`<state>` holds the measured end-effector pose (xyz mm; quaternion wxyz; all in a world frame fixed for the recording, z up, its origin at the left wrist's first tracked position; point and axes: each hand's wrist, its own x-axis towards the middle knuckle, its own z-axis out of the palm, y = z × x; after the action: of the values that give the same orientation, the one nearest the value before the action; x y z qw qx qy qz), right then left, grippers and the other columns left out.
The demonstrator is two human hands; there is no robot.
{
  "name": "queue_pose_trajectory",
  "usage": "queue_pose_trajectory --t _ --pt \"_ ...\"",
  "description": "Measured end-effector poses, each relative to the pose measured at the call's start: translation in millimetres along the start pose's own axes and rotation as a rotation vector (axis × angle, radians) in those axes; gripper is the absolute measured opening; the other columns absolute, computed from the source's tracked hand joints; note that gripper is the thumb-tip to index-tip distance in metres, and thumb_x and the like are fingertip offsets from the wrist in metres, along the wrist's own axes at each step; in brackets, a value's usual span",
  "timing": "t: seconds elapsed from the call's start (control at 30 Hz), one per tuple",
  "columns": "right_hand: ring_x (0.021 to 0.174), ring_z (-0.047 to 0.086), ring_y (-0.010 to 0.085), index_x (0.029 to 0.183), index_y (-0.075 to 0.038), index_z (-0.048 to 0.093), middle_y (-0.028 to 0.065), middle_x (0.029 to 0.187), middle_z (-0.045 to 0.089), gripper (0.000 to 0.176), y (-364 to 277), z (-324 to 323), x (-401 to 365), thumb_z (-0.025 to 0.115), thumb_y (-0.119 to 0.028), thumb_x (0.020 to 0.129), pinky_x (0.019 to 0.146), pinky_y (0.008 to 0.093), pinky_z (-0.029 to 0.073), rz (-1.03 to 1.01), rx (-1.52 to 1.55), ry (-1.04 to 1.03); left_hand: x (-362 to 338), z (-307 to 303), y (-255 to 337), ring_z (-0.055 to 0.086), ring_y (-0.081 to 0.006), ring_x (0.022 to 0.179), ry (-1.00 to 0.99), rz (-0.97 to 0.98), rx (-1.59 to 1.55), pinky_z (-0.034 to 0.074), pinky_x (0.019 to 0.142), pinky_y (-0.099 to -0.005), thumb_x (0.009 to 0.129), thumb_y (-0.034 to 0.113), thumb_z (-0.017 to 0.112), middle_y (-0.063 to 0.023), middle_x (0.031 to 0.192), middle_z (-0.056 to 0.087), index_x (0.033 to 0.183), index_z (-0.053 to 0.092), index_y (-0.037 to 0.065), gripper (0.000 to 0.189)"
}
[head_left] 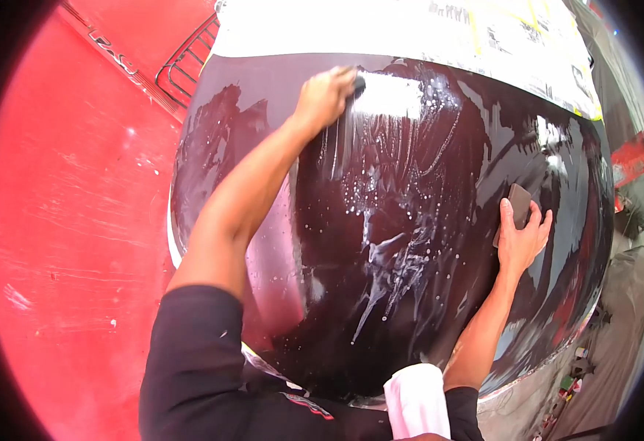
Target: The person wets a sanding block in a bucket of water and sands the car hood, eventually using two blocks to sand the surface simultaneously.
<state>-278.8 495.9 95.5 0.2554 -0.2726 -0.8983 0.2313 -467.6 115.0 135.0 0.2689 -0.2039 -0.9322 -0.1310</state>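
A dark maroon car hood (425, 294), wet with streaks of whitish liquid and drops, curves in front of me. On its upper left part, my left hand (325, 97) is closed around a small dark pad (359, 84), mostly hidden by the fingers and slightly blurred. Lower on the right side, my right hand (522, 234) grips a grey-brown rectangular block (519, 202), fingers along its edge and the thumb across it. Both hands are on or very near the wet surface.
White masking paper (381, 29) with yellow tape covers the area beyond the hood. A red panel (79, 242) fills the left, near a black wire rack (190, 62). Grey sheeting (627, 316) hangs on the right. A white cloth (417, 400) hangs at my chest.
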Motion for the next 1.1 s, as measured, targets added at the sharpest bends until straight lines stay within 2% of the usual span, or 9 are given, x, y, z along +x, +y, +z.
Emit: queue_pose_trajectory --t 0.1,0.2,0.47,0.67,0.8,0.83,0.93,1.0,1.1 --pt "0.146 0.029 0.0393 0.136 -0.011 0.059 0.0191 0.159 0.031 0.074 3 2 1 0.072 -0.059 0.081 0.118 0.0516 0.026 -0.016 0.002 0.013 5 2 8 0.064 -0.0358 0.112 0.021 -0.042 -0.089 0.054 0.094 -0.045 0.096 0.015 0.057 -0.014 0.134 0.062 0.126 0.066 0.013 0.032" --pt "0.146 0.029 0.0396 0.137 -0.011 0.058 0.0194 0.159 0.032 0.075 3 2 2 0.071 -0.061 0.082 0.117 0.0519 0.027 -0.03 -0.023 0.011 -64 -16 57 0.066 -0.0353 0.106 0.093 0.05 -0.129 0.053 0.092 -0.0446 0.091 0.01 0.061 -0.0146 0.12 0.067 0.116 0.07 0.006 0.027" --pt "0.138 0.04 0.0395 0.133 -0.003 0.062 0.023 0.149 0.045 0.075 16 9 -3 0.068 -0.06 0.085 0.114 0.0493 0.032 -0.201 -0.068 0.05 -219 -53 135 0.066 -0.0334 0.107 0.167 0.095 -0.345 0.054 0.09 -0.0426 0.085 0.01 0.071 -0.0154 0.119 0.067 0.112 0.071 0.009 0.026" --pt "0.123 0.052 0.0395 0.133 -0.002 0.062 0.021 0.13 0.058 0.067 -15 -28 -98 0.071 -0.048 0.085 0.103 0.0491 0.041 -0.205 -0.127 -0.142 -215 -85 113 0.067 -0.0291 0.105 0.008 0.015 -0.618 0.053 0.091 -0.0417 0.09 0.015 0.067 -0.0097 0.116 0.07 0.113 0.071 0.01 0.024" --pt "0.111 0.061 0.0437 0.126 -0.002 0.05 0.0256 0.121 0.063 0.054 -54 -57 -142 0.076 -0.025 0.084 0.095 0.0485 0.046 -0.044 -0.005 -0.219 -227 -101 78 0.067 -0.0272 0.101 0.084 0.095 -0.61 0.052 0.088 -0.0411 0.089 0.014 0.068 -0.0071 0.112 0.07 0.11 0.07 0.007 0.023" --pt "0.101 0.067 0.0419 0.124 -0.002 0.046 0.0258 0.11 0.067 0.052 -59 -54 -151 0.076 -0.016 0.084 0.089 0.0465 0.05 -0.152 -0.114 -0.153 -227 -110 63 0.067 -0.0287 0.102 0.043 -0.007 -0.708 0.052 0.09 -0.0408 0.087 0.01 0.069 -0.0102 0.111 0.07 0.109 0.07 0.006 0.023" --pt "0.102 0.067 0.0403 0.139 -0.006 0.047 0.0233 0.11 0.068 0.056 -81 -58 -162 0.069 -0.012 0.087 0.087 0.0453 0.05 -0.068 0.09 -0.259 -238 -127 0 0.065 -0.0283 0.106 0.115 -0.124 -0.614 0.047 0.096 -0.0411 0.087 0.005 0.066 -0.0111 0.113 0.069 0.111 0.07 0.004 0.024" --pt "0.103 0.066 0.0388 0.135 -0.006 0.056 0.0196 0.11 0.069 0.049 -96 -46 -143 0.067 -0.007 0.087 0.087 0.0445 0.051 -0.357 0.044 -0.144 -263 -121 -36 0.06 -0.0318 0.114 0.126 -0.108 -0.307 0.044 0.101 -0.0435 0.087 0.002 0.066 -0.013 0.123 0.065 0.117 0.069 0.006 0.03" --pt "0.101 0.064 0.0343 0.119 -0.008 0.065 0.0142 0.109 0.069 0.031 -143 -15 -69 0.062 -0.003 0.088 0.088 0.0431 0.05 -0.715 0.123 0.023 -274 -112 -48 0.056 -0.0341 0.12 0.046 -0.086 -0.329 0.042 0.103 -0.0452 0.086 0.002 0.067 -0.0143 0.132 0.06 0.122 0.067 0.008 0.037"
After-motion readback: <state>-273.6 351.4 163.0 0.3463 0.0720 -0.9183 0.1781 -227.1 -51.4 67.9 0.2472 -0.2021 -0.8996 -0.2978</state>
